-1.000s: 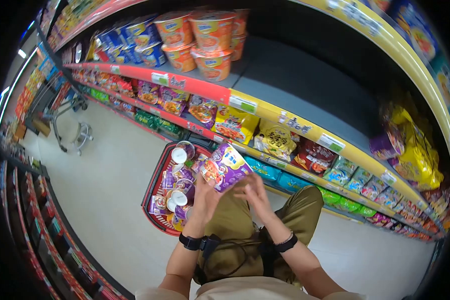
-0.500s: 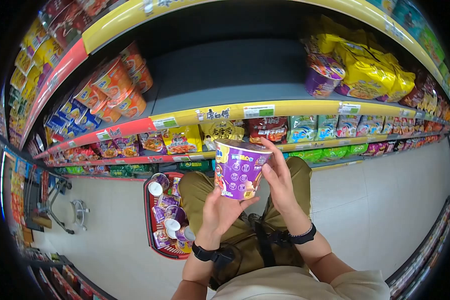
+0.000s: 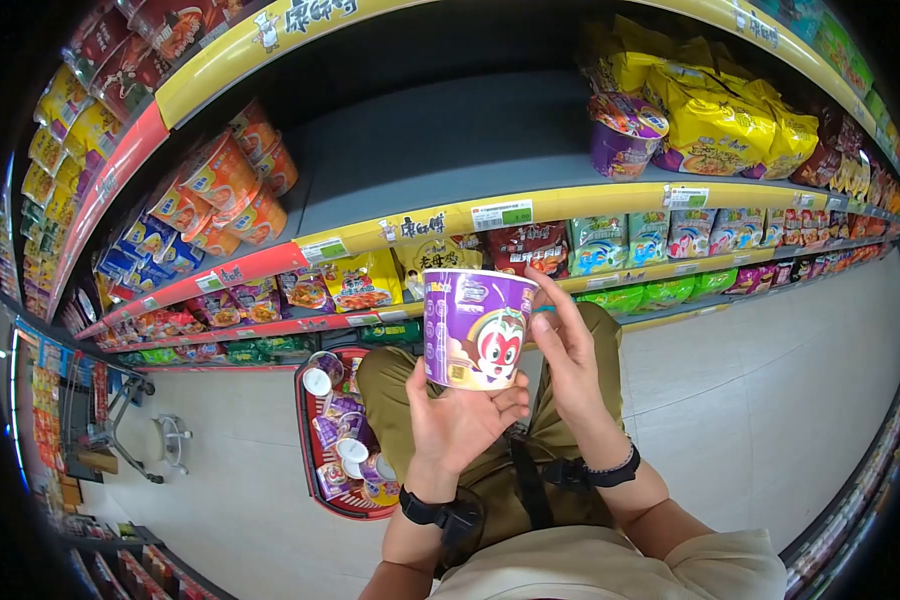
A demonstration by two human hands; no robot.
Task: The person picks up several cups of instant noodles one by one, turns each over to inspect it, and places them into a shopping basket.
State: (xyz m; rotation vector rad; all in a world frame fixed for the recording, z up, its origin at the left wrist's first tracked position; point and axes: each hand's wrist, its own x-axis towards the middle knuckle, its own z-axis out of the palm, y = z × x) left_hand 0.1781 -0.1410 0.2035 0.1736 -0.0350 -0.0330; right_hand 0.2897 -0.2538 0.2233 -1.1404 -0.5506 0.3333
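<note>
Gripping glossy, tapered purple cup [image 3: 475, 328]

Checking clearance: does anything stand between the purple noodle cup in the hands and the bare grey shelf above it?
Nothing visible does. The purple paper noodle cup, held by the left hand and right hand, sits below the grey metal shelf; orange noodle cups and yellow bags flank its bare stretch.

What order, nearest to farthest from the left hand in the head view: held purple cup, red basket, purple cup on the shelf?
1. held purple cup, gripped by the left hand.
2. red basket, on the floor, lower left.
3. shelf cup, upper right.
</note>
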